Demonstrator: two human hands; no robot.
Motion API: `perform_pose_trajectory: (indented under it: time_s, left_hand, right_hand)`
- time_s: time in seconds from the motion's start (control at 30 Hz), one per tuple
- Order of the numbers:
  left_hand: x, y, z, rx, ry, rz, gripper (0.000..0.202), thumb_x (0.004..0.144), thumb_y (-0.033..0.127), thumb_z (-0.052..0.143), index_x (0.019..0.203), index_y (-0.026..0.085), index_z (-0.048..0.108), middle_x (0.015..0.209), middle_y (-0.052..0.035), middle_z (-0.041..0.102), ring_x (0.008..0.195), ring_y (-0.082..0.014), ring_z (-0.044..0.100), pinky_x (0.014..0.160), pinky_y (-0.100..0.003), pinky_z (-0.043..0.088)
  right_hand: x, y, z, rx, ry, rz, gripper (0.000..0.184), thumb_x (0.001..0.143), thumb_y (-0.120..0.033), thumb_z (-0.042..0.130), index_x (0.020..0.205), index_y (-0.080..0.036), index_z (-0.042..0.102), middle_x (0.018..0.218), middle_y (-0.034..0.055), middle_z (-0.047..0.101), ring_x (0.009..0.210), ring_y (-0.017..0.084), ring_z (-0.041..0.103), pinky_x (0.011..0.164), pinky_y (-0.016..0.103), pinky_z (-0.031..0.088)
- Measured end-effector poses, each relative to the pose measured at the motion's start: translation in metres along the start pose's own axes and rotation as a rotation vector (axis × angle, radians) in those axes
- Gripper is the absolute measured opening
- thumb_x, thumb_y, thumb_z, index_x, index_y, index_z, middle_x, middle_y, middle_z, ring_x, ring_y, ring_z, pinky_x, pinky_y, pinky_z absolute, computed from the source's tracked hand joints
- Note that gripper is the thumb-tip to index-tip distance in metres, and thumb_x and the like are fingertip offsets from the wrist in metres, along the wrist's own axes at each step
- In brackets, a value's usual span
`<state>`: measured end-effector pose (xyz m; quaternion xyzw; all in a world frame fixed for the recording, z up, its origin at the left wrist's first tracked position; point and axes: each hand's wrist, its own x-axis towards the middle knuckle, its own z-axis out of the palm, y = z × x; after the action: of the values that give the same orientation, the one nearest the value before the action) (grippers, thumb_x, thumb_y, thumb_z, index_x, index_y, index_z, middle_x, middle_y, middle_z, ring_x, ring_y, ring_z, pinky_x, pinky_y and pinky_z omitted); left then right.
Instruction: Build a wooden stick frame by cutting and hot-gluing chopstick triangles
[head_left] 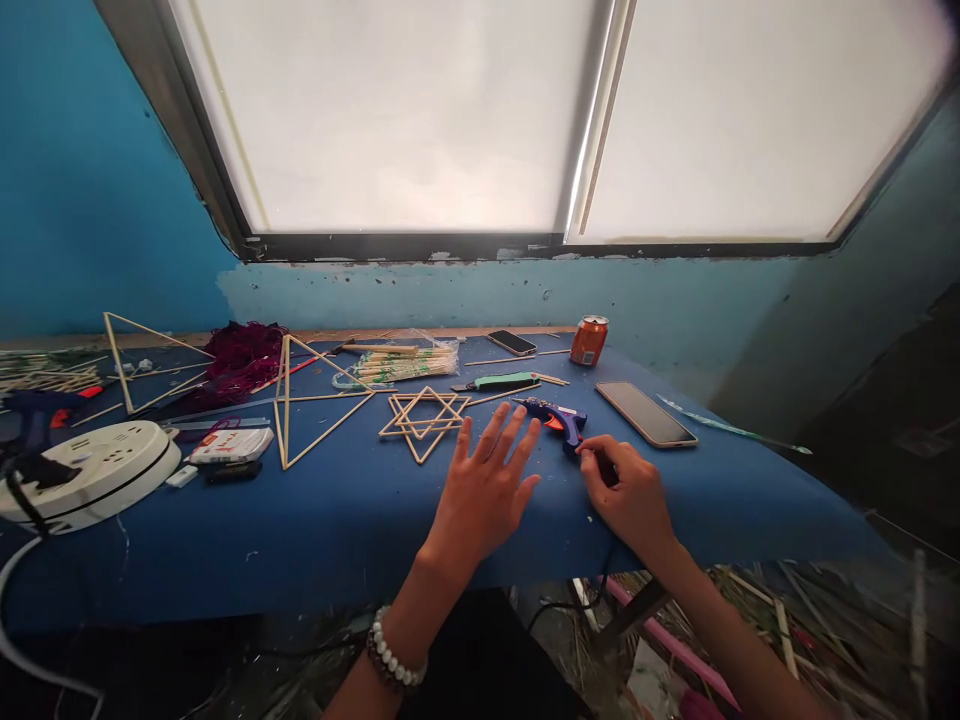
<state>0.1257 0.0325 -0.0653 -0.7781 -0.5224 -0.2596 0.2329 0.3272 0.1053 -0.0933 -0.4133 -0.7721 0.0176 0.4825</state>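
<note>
My left hand (484,488) lies open over the blue table (337,520), fingers spread, just below a flat star of wooden sticks (422,418). My right hand (626,490) is curled beside the handle end of a blue glue gun (553,418) that lies on the table; its fingertips pinch something dark at the gun's base, probably the cord. A bead bracelet (394,660) circles my left wrist.
Stick pyramids (315,400), (139,360), a purple yarn heap (244,355), a skewer pack (405,362), a green cutter (499,382), two phones (645,412), (511,342), an orange can (589,340) and a white round socket reel (82,470) lie on the table.
</note>
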Motion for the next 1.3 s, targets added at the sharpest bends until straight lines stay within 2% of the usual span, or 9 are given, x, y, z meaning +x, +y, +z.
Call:
perform_pose_trajectory:
  time_s: [0.2, 0.43, 0.57, 0.8, 0.9, 0.97, 1.07, 1.13, 1.3]
  left_hand:
    - [-0.008, -0.008, 0.001, 0.011, -0.083, 0.011, 0.059, 0.104, 0.048, 0.037, 0.157, 0.023, 0.031, 0.165, -0.0059, 0.033, 0.155, -0.0272, 0.023, 0.124, -0.061, 0.023]
    - [-0.011, -0.011, 0.012, -0.119, -0.022, -0.046, 0.045, 0.104, 0.036, 0.043, 0.146, 0.021, 0.046, 0.15, -0.0076, 0.054, 0.143, -0.0272, 0.044, 0.12, -0.055, 0.032]
    - [-0.013, -0.01, 0.012, -0.154, 0.043, -0.06, 0.036, 0.101, 0.026, 0.049, 0.135, 0.019, 0.055, 0.134, -0.0089, 0.065, 0.124, -0.0263, 0.058, 0.107, -0.046, 0.047]
    - [-0.023, -0.018, 0.002, -0.302, 0.222, 0.103, 0.038, 0.094, -0.002, 0.042, 0.118, 0.02, 0.061, 0.113, -0.0024, 0.075, 0.102, -0.0144, 0.07, 0.101, -0.033, 0.052]
    - [-0.022, -0.038, -0.028, -0.346, 0.265, 0.115, 0.038, 0.092, -0.004, 0.04, 0.111, 0.022, 0.062, 0.126, -0.0027, 0.072, 0.1, -0.0131, 0.072, 0.09, -0.027, 0.056]
    - [-0.016, -0.061, -0.051, -0.418, 0.231, 0.049, 0.044, 0.089, -0.006, 0.037, 0.11, 0.024, 0.061, 0.132, 0.0001, 0.069, 0.075, -0.0061, 0.072, 0.069, -0.02, 0.056]
    - [0.003, -0.103, -0.072, -0.452, 0.31, -0.192, 0.036, 0.09, -0.001, 0.035, 0.103, 0.023, 0.059, 0.134, 0.0004, 0.068, 0.055, -0.0025, 0.065, 0.054, -0.019, 0.05]
    - [0.019, -0.13, -0.072, -0.371, 0.277, -0.294, 0.033, 0.09, 0.002, 0.034, 0.104, 0.022, 0.056, 0.135, -0.0013, 0.067, 0.059, -0.0047, 0.069, 0.051, -0.02, 0.047]
    - [0.058, -0.176, -0.04, -0.309, 0.124, -0.27, 0.032, 0.085, 0.007, 0.036, 0.104, 0.02, 0.058, 0.13, -0.0069, 0.066, 0.092, -0.0162, 0.072, 0.08, -0.029, 0.054]
  right_hand:
    - [0.003, 0.0, 0.0, -0.02, -0.012, 0.001, 0.017, 0.095, -0.028, 0.049, 0.088, -0.021, 0.062, 0.075, 0.0045, 0.063, 0.068, 0.02, 0.056, 0.067, 0.036, 0.044]
    - [0.017, 0.003, -0.005, -0.085, -0.227, -0.195, 0.02, 0.096, -0.025, 0.053, 0.103, -0.022, 0.072, 0.123, 0.0031, 0.07, 0.109, 0.026, 0.057, 0.099, 0.045, 0.049]
    - [0.025, 0.011, -0.002, -0.175, -0.309, -0.16, 0.024, 0.096, -0.023, 0.052, 0.105, -0.022, 0.074, 0.122, 0.001, 0.071, 0.107, 0.027, 0.058, 0.096, 0.047, 0.052]
    - [0.035, 0.016, -0.001, -0.282, -0.328, -0.193, 0.025, 0.097, -0.023, 0.051, 0.104, -0.021, 0.074, 0.118, 0.0034, 0.071, 0.108, 0.029, 0.059, 0.093, 0.048, 0.052]
    - [0.042, 0.01, -0.003, -0.277, -0.279, -0.263, 0.023, 0.097, -0.024, 0.051, 0.104, -0.021, 0.073, 0.115, 0.0052, 0.071, 0.108, 0.028, 0.059, 0.093, 0.047, 0.05]
    - [0.053, 0.004, -0.003, -0.231, -0.257, -0.307, 0.022, 0.098, -0.025, 0.051, 0.103, -0.021, 0.072, 0.111, 0.0057, 0.072, 0.105, 0.027, 0.059, 0.091, 0.045, 0.049]
    - [0.081, -0.006, 0.0, -0.135, -0.234, -0.337, 0.02, 0.097, -0.026, 0.051, 0.099, -0.022, 0.071, 0.102, 0.0056, 0.073, 0.096, 0.024, 0.061, 0.087, 0.042, 0.048]
    - [0.105, -0.012, 0.006, -0.063, -0.205, -0.324, 0.02, 0.097, -0.027, 0.051, 0.096, -0.022, 0.071, 0.096, 0.0057, 0.072, 0.09, 0.023, 0.063, 0.083, 0.04, 0.047]
    - [0.167, -0.016, 0.022, 0.076, -0.128, -0.175, 0.021, 0.094, -0.029, 0.053, 0.098, -0.021, 0.072, 0.089, 0.003, 0.073, 0.074, 0.018, 0.063, 0.072, 0.033, 0.046]
